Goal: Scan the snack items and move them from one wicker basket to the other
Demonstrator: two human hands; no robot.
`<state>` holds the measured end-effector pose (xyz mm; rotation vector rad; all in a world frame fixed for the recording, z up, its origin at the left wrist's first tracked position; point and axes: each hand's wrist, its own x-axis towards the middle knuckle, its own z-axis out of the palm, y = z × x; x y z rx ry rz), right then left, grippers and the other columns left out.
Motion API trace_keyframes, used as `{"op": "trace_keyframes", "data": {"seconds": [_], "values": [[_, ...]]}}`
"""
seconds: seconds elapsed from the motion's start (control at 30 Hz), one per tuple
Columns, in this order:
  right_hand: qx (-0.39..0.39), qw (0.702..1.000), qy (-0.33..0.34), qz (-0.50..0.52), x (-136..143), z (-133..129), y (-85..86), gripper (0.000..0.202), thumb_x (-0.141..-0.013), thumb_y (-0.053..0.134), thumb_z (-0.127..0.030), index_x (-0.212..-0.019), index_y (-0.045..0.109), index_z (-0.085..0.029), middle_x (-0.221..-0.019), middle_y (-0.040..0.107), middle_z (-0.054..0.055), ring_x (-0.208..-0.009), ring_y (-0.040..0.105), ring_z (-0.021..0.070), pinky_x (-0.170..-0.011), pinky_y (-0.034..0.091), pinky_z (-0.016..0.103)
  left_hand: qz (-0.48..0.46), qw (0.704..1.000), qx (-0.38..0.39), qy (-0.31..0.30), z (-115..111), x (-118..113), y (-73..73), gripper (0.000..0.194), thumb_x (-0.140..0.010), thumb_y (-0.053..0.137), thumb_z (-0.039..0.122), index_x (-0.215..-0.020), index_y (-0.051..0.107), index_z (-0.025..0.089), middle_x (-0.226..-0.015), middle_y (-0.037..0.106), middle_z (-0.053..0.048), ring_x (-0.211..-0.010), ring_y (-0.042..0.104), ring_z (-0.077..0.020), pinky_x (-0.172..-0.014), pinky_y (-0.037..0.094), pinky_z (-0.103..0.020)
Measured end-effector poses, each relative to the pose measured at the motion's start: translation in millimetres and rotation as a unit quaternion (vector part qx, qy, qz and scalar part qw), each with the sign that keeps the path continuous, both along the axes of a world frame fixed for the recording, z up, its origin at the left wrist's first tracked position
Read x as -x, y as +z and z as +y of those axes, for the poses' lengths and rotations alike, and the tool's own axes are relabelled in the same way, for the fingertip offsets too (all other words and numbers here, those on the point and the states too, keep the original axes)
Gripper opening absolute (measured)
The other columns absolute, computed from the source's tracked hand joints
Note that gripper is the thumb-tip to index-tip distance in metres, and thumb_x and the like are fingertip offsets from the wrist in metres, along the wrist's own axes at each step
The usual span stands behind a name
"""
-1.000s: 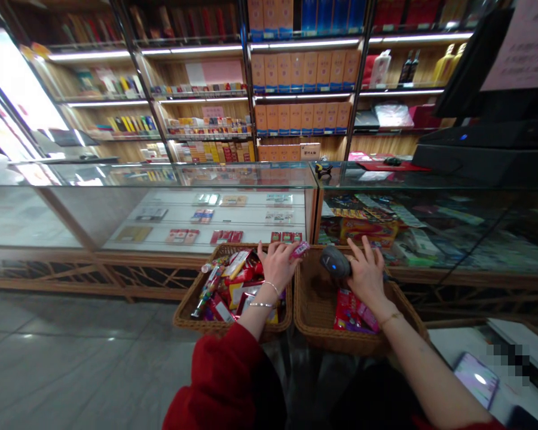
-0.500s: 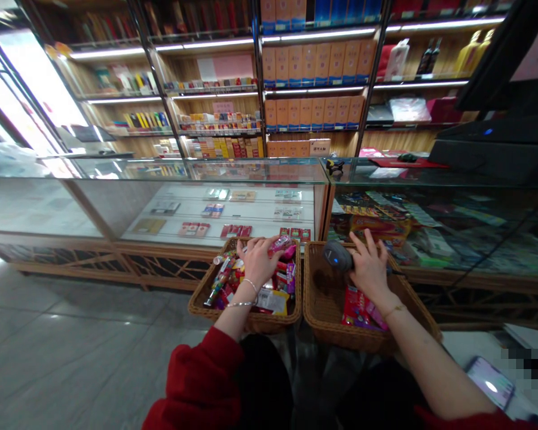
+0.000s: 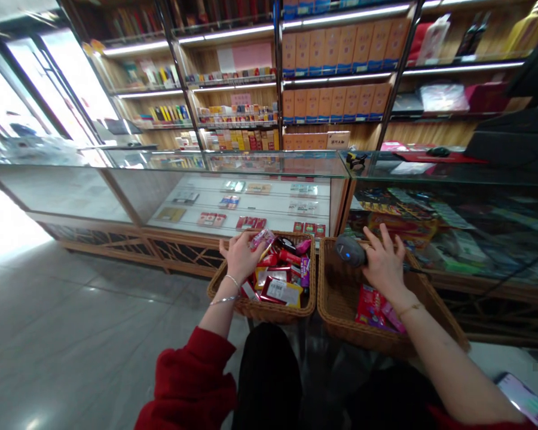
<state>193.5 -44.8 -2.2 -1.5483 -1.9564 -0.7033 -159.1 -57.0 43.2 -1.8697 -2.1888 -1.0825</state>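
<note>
My left hand [image 3: 242, 258] is over the left wicker basket [image 3: 314, 286], its thumb and fingers closed on a shiny pink-purple wrapped candy packet [image 3: 262, 240]. Heaped in that basket are bright sweets, among them a yellow and red packet with a white label [image 3: 283, 291] and a purple wrapper [image 3: 305, 272]. Above the right wicker basket [image 3: 325, 313], my right hand [image 3: 384, 263] grips a dark grey barcode scanner [image 3: 350, 251] with a blue light. Its handle is mostly hidden and several fingers stick up. Red and pink packets [image 3: 373, 307] lie in this basket, below my right hand.
Behind the baskets runs a glass display counter [image 3: 242, 161] with small boxes inside. Another scanner-like black and yellow device [image 3: 355, 159] stands on top. Shelves of orange boxes [image 3: 336, 51] line the wall. A phone [image 3: 522, 399] lies on a white surface at lower right.
My left hand has moved left across its basket with the pink-purple packet, uncovering more sweets. My right hand keeps the scanner over the right basket. The whole view has shifted slightly.
</note>
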Motion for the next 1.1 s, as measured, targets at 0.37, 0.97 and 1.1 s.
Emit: {"op": "trace_keyframes", "data": {"seconds": [0.37,0.97,1.1], "values": [[0.012,1.000,0.006,0.003,-0.1,-0.7,-1.5,0.041,-0.066,0.060,-0.015,-0.105,0.073,-0.020,-0.152,0.055,0.010,-0.152,0.027,0.0370,-0.117,0.025,0.064,-0.010,0.999,-0.008,0.049,-18.2,20.1,-0.3,0.044,-0.088,0.060,0.044,-0.130,0.060,0.029,-0.136,0.067,-0.009,-0.138,0.050,-0.0342,-0.120,0.015,-0.071],[0.020,0.999,-0.044,0.023,-34.7,-8.1,-8.3,0.040,-0.070,0.056,-0.015,-0.105,0.073,-0.019,-0.149,0.057,0.011,-0.150,0.029,0.0349,-0.115,0.027,0.062,0.122,0.987,0.054,-0.088,5.2,-77.8,-11.6,0.087,-0.085,0.065,0.054,-0.157,0.036,0.015,-0.169,0.024,-0.017,-0.158,0.005,-0.0415,-0.123,0.005,-0.070],[0.028,0.998,-0.057,0.022,-41.9,-9.9,-10.8,0.039,-0.070,0.056,-0.015,-0.105,0.074,-0.019,-0.150,0.057,0.011,-0.150,0.029,0.0353,-0.115,0.027,0.063,0.134,0.981,0.063,-0.128,8.4,-106.0,-16.0,0.090,-0.084,0.065,0.058,-0.158,0.034,0.016,-0.169,0.025,-0.017,-0.158,0.004,-0.0409,-0.124,0.006,-0.068]]}}
